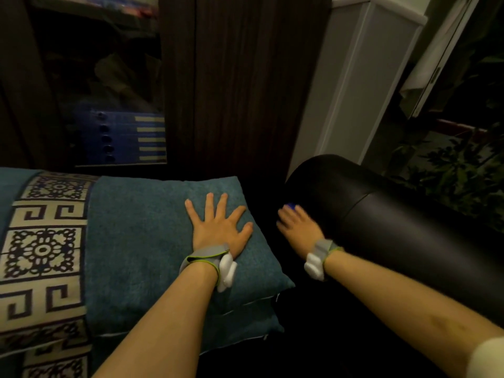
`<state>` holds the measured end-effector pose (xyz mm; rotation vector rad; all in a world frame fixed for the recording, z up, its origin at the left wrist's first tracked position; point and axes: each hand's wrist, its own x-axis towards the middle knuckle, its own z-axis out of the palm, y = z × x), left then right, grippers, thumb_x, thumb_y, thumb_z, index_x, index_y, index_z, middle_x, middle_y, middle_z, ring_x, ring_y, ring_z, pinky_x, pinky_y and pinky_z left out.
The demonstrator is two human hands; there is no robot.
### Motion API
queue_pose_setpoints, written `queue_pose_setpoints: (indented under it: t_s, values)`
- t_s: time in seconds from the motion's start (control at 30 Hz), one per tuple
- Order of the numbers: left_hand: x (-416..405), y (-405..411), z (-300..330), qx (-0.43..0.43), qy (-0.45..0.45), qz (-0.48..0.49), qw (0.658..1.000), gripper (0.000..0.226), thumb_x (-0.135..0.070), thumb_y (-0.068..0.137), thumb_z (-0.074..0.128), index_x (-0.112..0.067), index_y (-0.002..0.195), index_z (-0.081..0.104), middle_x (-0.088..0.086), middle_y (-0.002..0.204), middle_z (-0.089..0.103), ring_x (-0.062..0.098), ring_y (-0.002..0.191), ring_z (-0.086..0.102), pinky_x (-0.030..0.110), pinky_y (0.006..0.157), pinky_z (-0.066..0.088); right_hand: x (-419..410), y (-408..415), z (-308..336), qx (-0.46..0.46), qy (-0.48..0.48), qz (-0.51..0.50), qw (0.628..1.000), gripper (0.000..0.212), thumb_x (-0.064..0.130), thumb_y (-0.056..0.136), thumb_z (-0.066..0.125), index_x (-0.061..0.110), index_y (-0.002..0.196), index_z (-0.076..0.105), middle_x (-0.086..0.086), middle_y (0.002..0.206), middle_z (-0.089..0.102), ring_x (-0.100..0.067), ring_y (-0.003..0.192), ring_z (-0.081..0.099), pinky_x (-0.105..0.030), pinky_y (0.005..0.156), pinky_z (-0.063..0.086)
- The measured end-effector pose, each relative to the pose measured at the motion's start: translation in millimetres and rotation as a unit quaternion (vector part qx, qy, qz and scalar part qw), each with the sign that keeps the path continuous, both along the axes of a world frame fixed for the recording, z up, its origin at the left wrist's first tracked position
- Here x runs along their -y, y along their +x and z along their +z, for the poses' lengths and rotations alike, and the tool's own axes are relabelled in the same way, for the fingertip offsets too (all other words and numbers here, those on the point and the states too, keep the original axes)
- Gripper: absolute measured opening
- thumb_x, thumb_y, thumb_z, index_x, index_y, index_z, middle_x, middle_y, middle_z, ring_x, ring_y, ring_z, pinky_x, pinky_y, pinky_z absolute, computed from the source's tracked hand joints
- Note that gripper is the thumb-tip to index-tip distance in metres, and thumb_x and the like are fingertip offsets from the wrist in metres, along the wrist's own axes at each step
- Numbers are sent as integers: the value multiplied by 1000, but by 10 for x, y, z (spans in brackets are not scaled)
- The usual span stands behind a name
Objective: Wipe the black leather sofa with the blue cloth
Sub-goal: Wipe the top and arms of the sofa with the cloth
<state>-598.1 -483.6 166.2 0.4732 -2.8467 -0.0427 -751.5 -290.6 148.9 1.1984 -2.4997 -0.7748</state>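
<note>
A black leather sofa (409,227) fills the right side, its rounded armrest gleaming. On the left, a teal cushion (141,241) bears the flat, spread left hand (218,227). The blurred right hand (297,225) presses a blue cloth (291,206) against the armrest's near-left face; its grip cannot be told. No writing is readable.

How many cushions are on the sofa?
2 for sure: the top teal cushion under the left hand, and a second cushion stacked beneath it. More may hide past the frame.
</note>
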Motion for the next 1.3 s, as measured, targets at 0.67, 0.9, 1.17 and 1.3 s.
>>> queue_pose_setpoints:
  t_s: [0.67, 0.9, 1.17, 1.3]
  values:
    - [31, -120, 90, 45, -4, 13, 999, 68, -75, 87, 3, -51, 151, 7, -2, 166, -5, 33, 151, -11, 76, 99, -21, -357, -161, 851, 4, -82, -15, 996, 67, 32, 90, 52, 18, 152, 31, -11, 162, 13, -31, 150, 7, -47, 119, 1]
    - [194, -318, 512, 155, 34, 9, 987, 73, -88, 78, 21, -53, 141, 31, 3, 155, 25, 31, 142, 21, 81, 100, 13, -502, -395, 1052, -40, -110, 5, 993, 60, 27, 89, 52, 25, 148, 39, -4, 160, 24, -24, 148, 18, -49, 119, -1]
    - [243, -425, 244, 74, 0, 11, 997, 84, -89, 68, -1, -50, 134, 35, 1, 143, 36, 27, 135, 29, 72, 96, 11, -118, -1374, 1699, 124, -322, -235, 909, 38, 43, 92, 44, 12, 104, 62, -12, 109, 63, -31, 89, 61, -37, 77, 52]
    - [256, -405, 185, 64, -1, 15, 998, 77, -88, 73, 3, -50, 132, 36, 2, 146, 34, 28, 137, 27, 72, 97, 8, 354, -1431, 1675, 144, -209, -209, 944, 26, 36, 90, 47, 17, 80, 62, -8, 91, 67, -23, 74, 60, -30, 67, 48]
